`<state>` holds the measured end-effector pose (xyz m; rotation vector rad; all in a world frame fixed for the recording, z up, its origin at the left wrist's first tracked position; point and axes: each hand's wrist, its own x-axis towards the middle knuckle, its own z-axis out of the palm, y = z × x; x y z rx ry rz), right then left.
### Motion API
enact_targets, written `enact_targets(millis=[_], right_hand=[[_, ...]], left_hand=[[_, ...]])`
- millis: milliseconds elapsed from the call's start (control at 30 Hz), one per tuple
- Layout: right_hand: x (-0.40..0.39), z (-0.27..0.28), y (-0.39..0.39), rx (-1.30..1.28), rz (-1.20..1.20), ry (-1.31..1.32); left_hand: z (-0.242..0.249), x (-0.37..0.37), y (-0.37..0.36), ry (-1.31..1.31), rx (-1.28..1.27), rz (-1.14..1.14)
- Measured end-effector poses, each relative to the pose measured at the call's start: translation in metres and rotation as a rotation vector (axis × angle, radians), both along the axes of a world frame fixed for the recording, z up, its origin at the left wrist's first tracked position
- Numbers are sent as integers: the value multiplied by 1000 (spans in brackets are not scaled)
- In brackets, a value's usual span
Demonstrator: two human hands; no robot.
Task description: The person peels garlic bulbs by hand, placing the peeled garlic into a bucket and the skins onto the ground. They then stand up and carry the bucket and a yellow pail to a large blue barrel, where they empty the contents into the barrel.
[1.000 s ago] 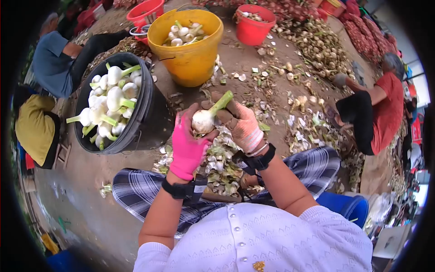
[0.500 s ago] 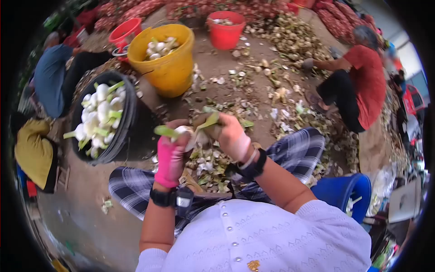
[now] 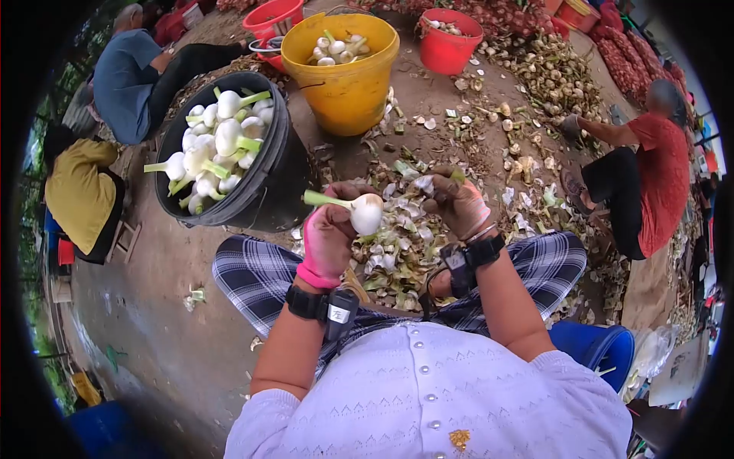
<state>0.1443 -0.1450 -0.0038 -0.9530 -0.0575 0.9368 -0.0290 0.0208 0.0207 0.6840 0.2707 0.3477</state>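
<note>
My left hand [image 3: 327, 239], in a pink glove with soiled fingers, is closed around the green stem of a garlic bulb [image 3: 367, 215]. The bulb is smooth and white with a brownish patch on top. To its right, my right hand [image 3: 460, 205] is raised and apart from the bulb, fingers curled on a strip of garlic skin [image 3: 425, 183] with a bit of green at its far end. Below both hands, a heap of garlic peelings [image 3: 397, 252] lies between my crossed legs. A black bucket [image 3: 267, 187] of white, stemmed garlic bulbs stands left of my left hand.
Beyond my hands stand a yellow bucket [image 3: 340, 99] and a red bucket [image 3: 451, 52] with garlic. Unpeeled garlic [image 3: 550, 76] is piled at the back right, near a person in red [image 3: 661, 168]. Two people sit at left. A blue bucket [image 3: 585, 344] is beside my right knee.
My hands have moved apart; the garlic bulb stays in my left hand, and the skin is off in my right. The whole view has shifted, with surroundings now lying further right.
</note>
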Motion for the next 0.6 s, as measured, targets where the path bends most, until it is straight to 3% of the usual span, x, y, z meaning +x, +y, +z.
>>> enact_targets(millis=[33,67,133,167,200,267,300,333,400,533,567,600], right_hand=[[-5,12,-1,-217,107,-160],[-4,3,-4,-309,336,-634],[-26,8,10,-212,331,-1037],[-36,20,14,-121,318,-816],[-42,34,18,-123,314,-813],[-50,49,28,-115,235,-158],[-53,46,35,-132,209,-197],[-58,45,40,-133,205,-191],[-63,46,48,-261,223,-226],[-54,51,38,-3,197,-1],[-58,51,39,-100,188,-137],[-65,54,42,-198,174,-274]], left_hand=[[-4,-1,0,-47,-134,51],[-6,-1,-1,-51,-133,62],[-2,0,-10,-38,-374,131],[-14,3,-10,-66,-326,166],[-13,7,-14,-62,-326,161],[-9,13,-24,-25,-73,374],[-8,18,-24,-41,186,413],[-8,21,-24,-37,185,408],[-3,28,-26,28,565,575],[14,34,-31,25,493,738],[7,33,-28,90,730,765],[7,34,-31,92,728,759]])
